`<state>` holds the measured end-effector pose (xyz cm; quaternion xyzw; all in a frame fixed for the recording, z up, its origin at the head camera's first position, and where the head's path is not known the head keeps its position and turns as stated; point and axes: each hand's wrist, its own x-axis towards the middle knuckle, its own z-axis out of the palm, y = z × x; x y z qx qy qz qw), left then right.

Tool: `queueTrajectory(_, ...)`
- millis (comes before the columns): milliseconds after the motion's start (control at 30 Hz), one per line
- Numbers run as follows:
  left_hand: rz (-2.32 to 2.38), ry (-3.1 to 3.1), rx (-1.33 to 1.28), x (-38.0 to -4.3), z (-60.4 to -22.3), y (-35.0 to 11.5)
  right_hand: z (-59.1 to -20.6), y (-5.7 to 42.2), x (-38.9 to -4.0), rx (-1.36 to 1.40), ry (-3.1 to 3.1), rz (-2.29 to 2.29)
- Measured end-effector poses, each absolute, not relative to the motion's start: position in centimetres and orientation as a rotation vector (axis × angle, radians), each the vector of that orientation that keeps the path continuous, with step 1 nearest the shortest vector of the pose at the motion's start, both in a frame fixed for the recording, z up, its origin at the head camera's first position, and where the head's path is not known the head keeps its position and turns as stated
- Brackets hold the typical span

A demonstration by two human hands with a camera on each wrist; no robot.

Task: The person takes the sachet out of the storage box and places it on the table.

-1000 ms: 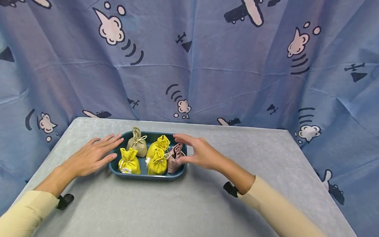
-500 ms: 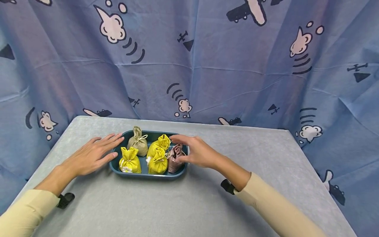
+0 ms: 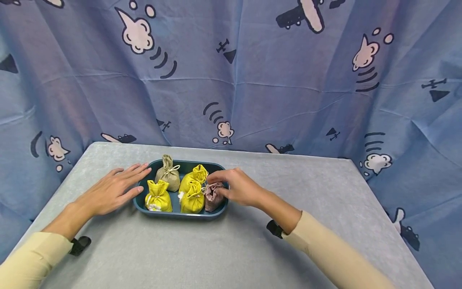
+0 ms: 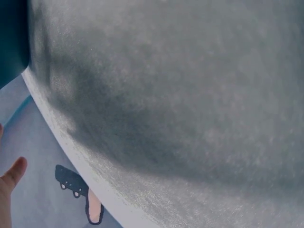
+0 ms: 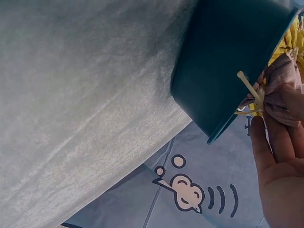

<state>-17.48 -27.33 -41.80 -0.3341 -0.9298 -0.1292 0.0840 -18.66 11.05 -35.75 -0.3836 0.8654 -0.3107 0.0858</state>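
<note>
A dark teal tray (image 3: pixel 177 215) holds several small drawstring pouches. At its right end is a mauve pouch (image 3: pixel 213 202), its neck pinched between the thumb and fingers of my right hand (image 3: pixel 240 186). In the right wrist view, the thumb lies on the gathered cloth of the mauve pouch (image 5: pixel 280 78), beside its pale cord. My left hand (image 3: pixel 112 190) lies with straight fingers at the tray's left rim. Close to that hand, a yellow pouch (image 3: pixel 159 198) sits at the front left and a beige pouch (image 3: pixel 168 178) behind it.
Two more yellow pouches stand in the tray left of the mauve one: a front yellow pouch (image 3: pixel 192 202) and a rear yellow pouch (image 3: pixel 187 181). The tray rests on a grey cloth-covered table (image 3: pixel 173 253). A blue printed curtain (image 3: pixel 187 52) hangs behind the table.
My right hand has moved slightly left and its thumb and fingers have closed on the top of the mauve pouch. The left hand has stayed at the tray's rim.
</note>
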Motion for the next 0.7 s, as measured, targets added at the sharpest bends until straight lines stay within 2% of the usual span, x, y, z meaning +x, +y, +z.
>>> queueTrajectory(700, -0.369, -2.761, -1.01, -17.46, -41.9, -27.28, -35.66, 11.31, -18.64, -1.161, 2.598, -0.983)
